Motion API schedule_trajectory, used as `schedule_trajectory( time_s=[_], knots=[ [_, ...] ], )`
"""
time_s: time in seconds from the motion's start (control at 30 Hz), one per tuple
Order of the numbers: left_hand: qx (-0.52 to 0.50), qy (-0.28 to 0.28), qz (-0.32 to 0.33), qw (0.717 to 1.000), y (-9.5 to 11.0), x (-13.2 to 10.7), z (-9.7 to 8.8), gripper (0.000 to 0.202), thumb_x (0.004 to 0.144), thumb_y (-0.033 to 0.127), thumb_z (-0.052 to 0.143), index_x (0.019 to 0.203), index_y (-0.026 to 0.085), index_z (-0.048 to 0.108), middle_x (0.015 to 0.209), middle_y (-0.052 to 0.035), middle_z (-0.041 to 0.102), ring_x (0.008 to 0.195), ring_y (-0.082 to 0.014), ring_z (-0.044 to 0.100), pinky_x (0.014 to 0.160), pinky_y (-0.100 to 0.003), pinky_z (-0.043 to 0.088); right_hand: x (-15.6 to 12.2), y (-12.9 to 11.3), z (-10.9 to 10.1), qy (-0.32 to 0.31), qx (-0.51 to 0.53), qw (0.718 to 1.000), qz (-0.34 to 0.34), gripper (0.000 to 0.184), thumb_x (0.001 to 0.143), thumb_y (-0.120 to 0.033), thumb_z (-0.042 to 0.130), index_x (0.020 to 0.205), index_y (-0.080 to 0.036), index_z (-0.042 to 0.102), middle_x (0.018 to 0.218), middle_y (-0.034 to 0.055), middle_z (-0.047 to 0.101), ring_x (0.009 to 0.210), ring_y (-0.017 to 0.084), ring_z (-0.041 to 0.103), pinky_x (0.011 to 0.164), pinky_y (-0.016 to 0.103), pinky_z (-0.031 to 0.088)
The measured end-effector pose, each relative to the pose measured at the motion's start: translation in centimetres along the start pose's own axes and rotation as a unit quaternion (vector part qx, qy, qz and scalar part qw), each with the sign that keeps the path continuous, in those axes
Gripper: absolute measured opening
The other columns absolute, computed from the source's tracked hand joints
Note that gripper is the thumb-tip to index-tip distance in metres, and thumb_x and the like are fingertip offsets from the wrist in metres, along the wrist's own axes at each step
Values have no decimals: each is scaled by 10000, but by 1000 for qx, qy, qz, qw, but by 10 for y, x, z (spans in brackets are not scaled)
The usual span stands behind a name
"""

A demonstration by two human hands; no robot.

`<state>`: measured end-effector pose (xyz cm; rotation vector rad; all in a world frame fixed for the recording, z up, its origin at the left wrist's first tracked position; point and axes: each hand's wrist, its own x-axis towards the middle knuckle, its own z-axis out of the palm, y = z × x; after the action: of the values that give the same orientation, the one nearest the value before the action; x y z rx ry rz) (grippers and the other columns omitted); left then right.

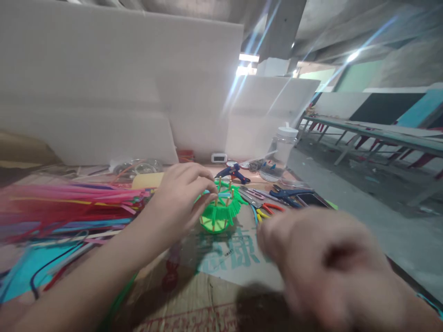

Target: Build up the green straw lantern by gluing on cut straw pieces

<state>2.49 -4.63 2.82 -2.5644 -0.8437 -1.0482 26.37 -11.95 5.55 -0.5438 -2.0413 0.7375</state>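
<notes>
A small round basket (221, 213) of bright green fuzzy pipe cleaner stands on the printed cardboard, woven around upright wooden sticks on a green base. My left hand (188, 191) reaches over its left side, thumb and fingers closed on the rim and sticks. A bit of light blue shows inside the basket near my fingertips. A short green end juts from the basket's right side. Nearer the camera, at the right, my right hand (321, 263) is curled closed and smeared by motion. Whatever its fingers may hold cannot be made out.
Pink, red and blue pipe cleaners (79, 207) lie heaped at the left. Behind the basket lies a dark blue glue gun (233, 173). Pliers (273, 207), scissors and a phone (313, 200) lie to the right. A clear bottle (284, 147) stands near the table's right edge.
</notes>
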Motion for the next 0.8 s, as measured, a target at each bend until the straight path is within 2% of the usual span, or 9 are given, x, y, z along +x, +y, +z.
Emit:
schedule_trajectory(
  time_s=[0.07, 0.1, 0.17, 0.23, 0.33, 0.57, 0.8],
  knots=[
    [10, 5, 18, 1000, 2, 5, 1, 125, 991, 247, 563, 916, 196, 649, 1034, -63, 704, 1011, -246, 617, 896, -411, 440, 10, 17, -3, 97, -107, 989, -26, 173, 951, -344, 668, 801, -270, 712, 720, -21, 718, 624, 123, 616, 621, 271, 489],
    [13, 8, 22, 1000, 2, 7, 2, 116, 985, 254, 577, 919, 193, 651, 1034, -65, 704, 1013, -251, 616, 899, -416, 441, 16, 27, -5, 120, -174, 977, -35, 116, 925, -300, 697, 820, -257, 717, 741, -9, 710, 662, 138, 620, 650, 286, 488],
    [16, 9, 21, 1000, 2, 7, 5, 107, 972, 251, 595, 913, 184, 654, 1028, -71, 707, 1005, -259, 619, 889, -421, 447, 24, 46, -6, 104, -252, 961, -38, 44, 915, -267, 700, 899, -237, 728, 806, 10, 718, 715, 156, 632, 691, 302, 495],
    [19, 18, 23, 999, 1, 5, 8, 109, 964, 238, 599, 894, 178, 657, 1023, -75, 714, 993, -267, 624, 881, -428, 454, 28, 60, -6, 83, -286, 953, -53, 60, 924, -264, 686, 943, -226, 729, 860, 26, 726, 792, 173, 656, 739, 313, 506],
    [21, 22, 32, 999, 1, 3, 12, 116, 966, 240, 596, 905, 174, 669, 1034, -82, 719, 1008, -277, 627, 904, -446, 459, 27, 68, -2, 66, -314, 944, -76, 71, 946, -249, 660, 944, -221, 725, 893, 42, 726, 877, 191, 668, 797, 332, 513],
    [11, 28, 34, 999, -2, 2, 14, 120, 969, 244, 593, 913, 168, 667, 1022, -85, 721, 1011, -264, 630, 912, -432, 465, 27, 72, -1, 65, -298, 951, -54, 80, 942, -235, 670, 868, -219, 695, 841, 22, 712, 832, 178, 664, 775, 316, 503],
    [-33, 30, 23, 999, -12, -7, 18, 102, 964, 229, 604, 938, 156, 669, 1025, -76, 710, 1011, -243, 624, 919, -400, 447, 27, 75, 2, 43, -320, 945, -45, 100, 950, -220, 634, 859, -194, 666, 823, 28, 704, 813, 175, 642, 765, 318, 477]
  ],
)
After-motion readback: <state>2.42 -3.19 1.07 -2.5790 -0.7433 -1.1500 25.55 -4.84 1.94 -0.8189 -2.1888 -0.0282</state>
